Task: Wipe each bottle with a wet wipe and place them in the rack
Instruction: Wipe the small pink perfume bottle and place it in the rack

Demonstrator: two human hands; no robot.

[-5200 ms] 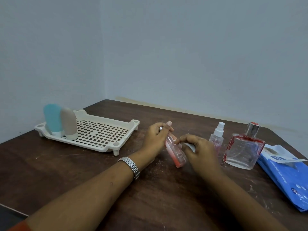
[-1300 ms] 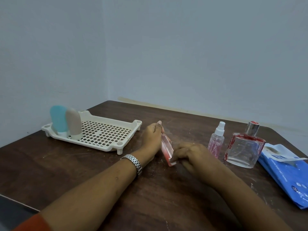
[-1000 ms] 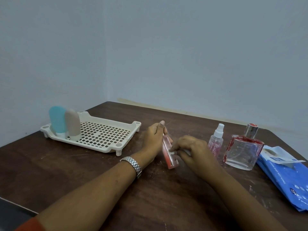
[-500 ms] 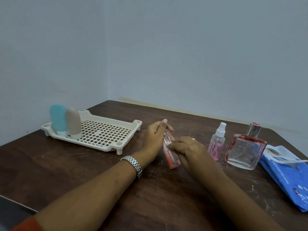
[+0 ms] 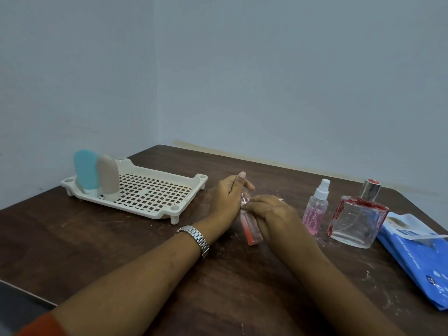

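Since about a second ago the right hand [image 5: 271,214] has climbed from the base of the pink bottle [image 5: 251,229] to its upper half. The left hand [image 5: 228,200] pinches the cap end, thumb raised and fingers curled round the neck. The right hand's fingers curl over the body just below, and the two hands touch. The wet wipe is hidden under those fingers, so I cannot confirm it.

The bottle is right of the rack [image 5: 157,169], apart from it. Its long axis is tilted, cap leaning rackward and base apparently resting on the desk [image 5: 121,251]. Wiping looks under way.

The left hand is the one nearer the rack, so it seems better set for the placing. A blue bottle [image 5: 86,170] and a beige bottle [image 5: 108,177] stand upright at the rack's left end. Farther right of the rack, a spray bottle [image 5: 315,212] and a square glass bottle [image 5: 356,219] wait.
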